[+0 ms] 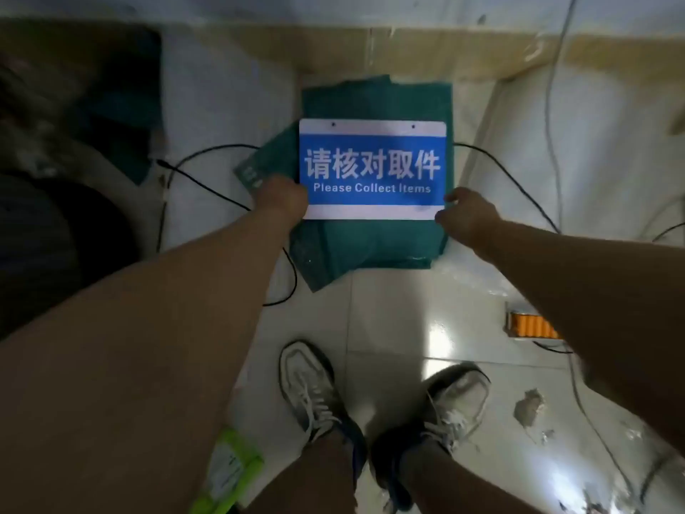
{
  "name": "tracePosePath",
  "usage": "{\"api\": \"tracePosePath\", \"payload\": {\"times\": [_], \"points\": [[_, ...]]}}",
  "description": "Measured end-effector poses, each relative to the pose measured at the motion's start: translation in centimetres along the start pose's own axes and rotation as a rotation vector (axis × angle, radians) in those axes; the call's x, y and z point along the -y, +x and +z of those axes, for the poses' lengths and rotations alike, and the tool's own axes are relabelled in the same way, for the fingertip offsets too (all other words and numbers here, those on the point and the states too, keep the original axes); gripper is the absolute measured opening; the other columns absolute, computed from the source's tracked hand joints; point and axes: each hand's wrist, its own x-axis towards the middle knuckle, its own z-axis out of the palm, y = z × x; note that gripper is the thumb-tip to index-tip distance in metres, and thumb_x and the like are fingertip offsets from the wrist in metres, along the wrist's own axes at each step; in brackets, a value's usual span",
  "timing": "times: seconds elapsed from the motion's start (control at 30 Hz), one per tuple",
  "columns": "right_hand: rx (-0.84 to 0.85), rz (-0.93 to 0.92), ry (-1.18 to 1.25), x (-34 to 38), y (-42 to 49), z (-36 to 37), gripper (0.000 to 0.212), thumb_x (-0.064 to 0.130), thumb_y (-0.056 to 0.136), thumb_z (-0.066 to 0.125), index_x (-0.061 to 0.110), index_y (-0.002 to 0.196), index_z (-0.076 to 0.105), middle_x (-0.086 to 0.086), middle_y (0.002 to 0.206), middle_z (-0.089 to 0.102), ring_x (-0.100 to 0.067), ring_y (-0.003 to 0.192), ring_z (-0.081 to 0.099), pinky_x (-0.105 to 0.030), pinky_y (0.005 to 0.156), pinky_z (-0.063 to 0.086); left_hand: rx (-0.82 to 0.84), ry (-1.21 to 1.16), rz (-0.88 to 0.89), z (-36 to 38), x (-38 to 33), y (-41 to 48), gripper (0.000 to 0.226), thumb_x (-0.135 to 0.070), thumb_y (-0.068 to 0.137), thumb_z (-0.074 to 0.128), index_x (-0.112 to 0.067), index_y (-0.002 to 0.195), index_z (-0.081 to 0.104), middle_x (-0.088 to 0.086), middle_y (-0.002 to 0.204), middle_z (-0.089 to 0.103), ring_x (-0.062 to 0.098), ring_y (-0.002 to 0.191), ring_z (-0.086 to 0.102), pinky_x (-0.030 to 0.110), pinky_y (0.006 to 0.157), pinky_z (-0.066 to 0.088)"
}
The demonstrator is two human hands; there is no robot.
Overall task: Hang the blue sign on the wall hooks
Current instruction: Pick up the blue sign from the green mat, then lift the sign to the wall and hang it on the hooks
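Note:
The blue sign [372, 168], white-bordered with white Chinese characters and "Please Collect Items", lies flat on a stack of green boards [370, 246] on the floor. Two small holes sit along its top edge. My left hand [281, 198] rests at the sign's lower left corner, fingers curled over the edge. My right hand [469, 213] is at the lower right corner, fingers apart and touching or just off the edge. No wall hooks are in view.
Black cables [207, 187] loop over the white tiled floor on both sides of the stack. An orange ribbed object [530, 326] lies at the right. A green packet [226, 473] sits near my shoes [315, 387]. Dark bundles fill the left side. A tan baseboard [407, 50] runs behind.

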Motion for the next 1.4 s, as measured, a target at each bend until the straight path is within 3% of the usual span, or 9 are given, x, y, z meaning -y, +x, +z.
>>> {"api": "tracePosePath", "payload": {"times": [0.13, 0.27, 0.3, 0.4, 0.7, 0.9, 1.03, 1.2, 1.4], "points": [[-0.067, 0.023, 0.021, -0.2, 4.6, 2.5, 0.055, 0.018, 0.090, 0.059, 0.013, 0.143, 0.046, -0.017, 0.134, 0.059, -0.038, 0.115, 0.062, -0.046, 0.096, 0.055, 0.046, -0.070, -0.039, 2.3, 0.8, 4.9, 0.031, -0.021, 0.098, 0.052, -0.016, 0.069, 0.046, 0.000, 0.075, 0.049, 0.012, 0.065, 0.048, 0.024, 0.055, 0.044], [-0.148, 0.061, 0.110, -0.1, 6.6, 3.9, 0.053, 0.020, 0.088, 0.054, 0.014, 0.140, 0.049, -0.015, 0.133, 0.057, -0.036, 0.114, 0.061, -0.044, 0.090, 0.056, 0.067, -0.292, 0.011, 3.7, 1.1, 6.6, 0.017, -0.015, 0.094, 0.061, -0.016, 0.077, 0.056, 0.002, 0.088, 0.059, 0.022, 0.091, 0.062, 0.041, 0.091, 0.056], [-0.165, 0.073, 0.138, -0.1, 6.8, 4.1, 0.054, 0.021, 0.086, 0.053, 0.014, 0.139, 0.049, -0.014, 0.132, 0.057, -0.036, 0.114, 0.060, -0.045, 0.090, 0.055, 0.048, -0.350, 0.023, 4.0, 1.2, 6.7, 0.005, -0.012, 0.093, 0.062, -0.011, 0.089, 0.061, 0.002, 0.092, 0.060, 0.021, 0.089, 0.061, 0.040, 0.091, 0.056], [-0.153, 0.107, 0.288, 0.1, 6.7, 4.1, 0.060, 0.027, 0.080, 0.055, 0.018, 0.138, 0.047, -0.010, 0.126, 0.059, -0.034, 0.107, 0.062, -0.048, 0.091, 0.056, 0.002, -0.516, 0.016, 4.1, 1.4, 6.1, 0.039, -0.005, 0.093, 0.064, -0.010, 0.132, 0.058, 0.003, 0.110, 0.060, 0.014, 0.086, 0.062, 0.031, 0.072, 0.057], [-0.160, 0.121, 0.574, 1.8, 3.5, 0.9, 0.062, 0.021, 0.088, 0.064, 0.020, 0.146, 0.043, -0.001, 0.117, 0.060, -0.020, 0.093, 0.064, -0.036, 0.076, 0.054, 0.120, -0.735, -0.008, 1.1, 2.9, 1.6, 0.040, -0.005, 0.094, 0.063, -0.013, 0.133, 0.063, 0.007, 0.130, 0.068, 0.020, 0.108, 0.068, 0.048, 0.097, 0.055], [-0.254, 0.010, 0.616, 7.6, -6.0, -6.6, 0.051, 0.021, 0.088, 0.061, 0.025, 0.139, 0.054, 0.001, 0.113, 0.064, -0.012, 0.081, 0.062, -0.026, 0.063, 0.048, -0.034, -0.647, 0.177, -7.4, -2.6, -6.8, 0.043, -0.002, 0.093, 0.064, -0.012, 0.135, 0.062, 0.008, 0.127, 0.068, 0.027, 0.115, 0.066, 0.045, 0.097, 0.054], [-0.295, -0.051, 0.678, 14.2, -14.8, -14.7, 0.046, 0.021, 0.086, 0.062, 0.024, 0.132, 0.057, -0.002, 0.110, 0.067, -0.020, 0.087, 0.065, -0.031, 0.073, 0.052, -0.226, -0.587, 0.307, -16.1, -9.4, -14.4, 0.044, -0.007, 0.089, 0.069, -0.021, 0.131, 0.067, 0.003, 0.103, 0.071, 0.019, 0.096, 0.067, 0.028, 0.083, 0.056], [-0.354, -0.229, 0.705, 21.6, -27.9, -25.8, 0.046, 0.020, 0.087, 0.065, 0.024, 0.131, 0.053, 0.001, 0.105, 0.066, -0.017, 0.085, 0.065, -0.033, 0.072, 0.052, -0.204, -0.793, 0.382, -28.6, -18.1, -25.7, 0.043, 0.011, 0.083, 0.070, 0.002, 0.125, 0.066, 0.002, 0.084, 0.074, 0.016, 0.070, 0.070, 0.036, 0.078, 0.063], [-0.427, -0.453, 0.738, 29.7, -44.2, -39.7, 0.051, 0.020, 0.092, 0.066, 0.024, 0.139, 0.047, 0.000, 0.120, 0.057, -0.023, 0.101, 0.057, -0.033, 0.081, 0.042, -0.170, -0.883, 0.528, -42.8, -27.8, -40.7, 0.042, 0.007, 0.082, 0.073, -0.003, 0.122, 0.070, 0.021, 0.107, 0.073, 0.030, 0.085, 0.072, 0.025, 0.058, 0.060]]}}
